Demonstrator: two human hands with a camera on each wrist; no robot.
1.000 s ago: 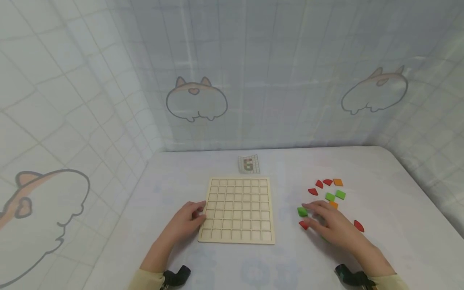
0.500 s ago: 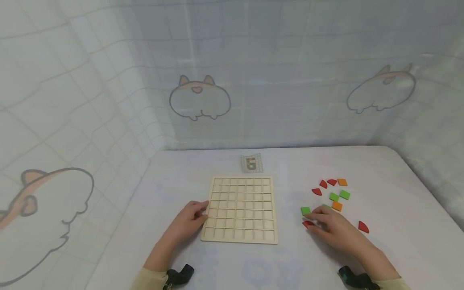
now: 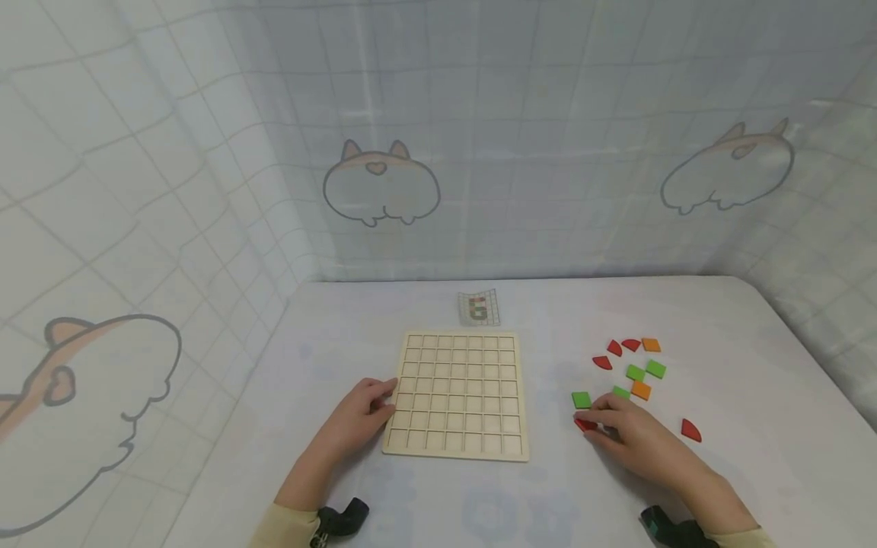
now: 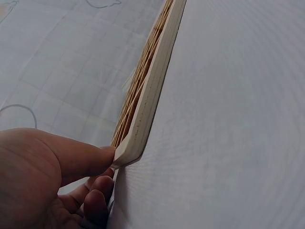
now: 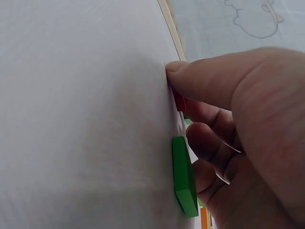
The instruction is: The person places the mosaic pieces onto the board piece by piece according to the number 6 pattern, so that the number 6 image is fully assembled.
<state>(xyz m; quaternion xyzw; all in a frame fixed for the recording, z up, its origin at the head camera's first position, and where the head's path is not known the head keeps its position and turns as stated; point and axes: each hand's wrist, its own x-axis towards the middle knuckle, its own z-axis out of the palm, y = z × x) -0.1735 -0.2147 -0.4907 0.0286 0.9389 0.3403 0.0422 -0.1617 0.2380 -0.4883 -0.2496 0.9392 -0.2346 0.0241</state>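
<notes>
- From the head view we see our left hand (image 3: 359, 417) resting against the left edge of the wooden grid board (image 3: 457, 394), which lies flat on the white table (image 3: 479, 502) with all its cells bare.
- The left wrist view adds what the head view cannot: our thumb presses the board's (image 4: 147, 95) near corner edge, while the other fingers (image 4: 97, 200) curl loosely below, gripping nothing that we can see.
- In the head view our right hand (image 3: 633, 434) sits on the table to the right of the board, fingertips bunched over a red piece (image 3: 585, 425) that peeks out at their left.
- The right wrist view shows this more closely: our thumb and a finger pinch the red piece (image 5: 179, 101) against the table, though most of it is hidden by the thumb.
- That same view shows a green square tile (image 5: 184, 175) just beside our curled fingers; in the head view this tile (image 3: 581, 399) lies just above the hand, apart from the red piece.
- Only the head view shows the loose pieces beyond the hand: green and orange squares (image 3: 644, 373), red quarter-round pieces (image 3: 614, 352), and a lone red piece (image 3: 690, 431) off to the right.
- Only the head view also shows a small pattern card (image 3: 479, 307) lying behind the board.
</notes>
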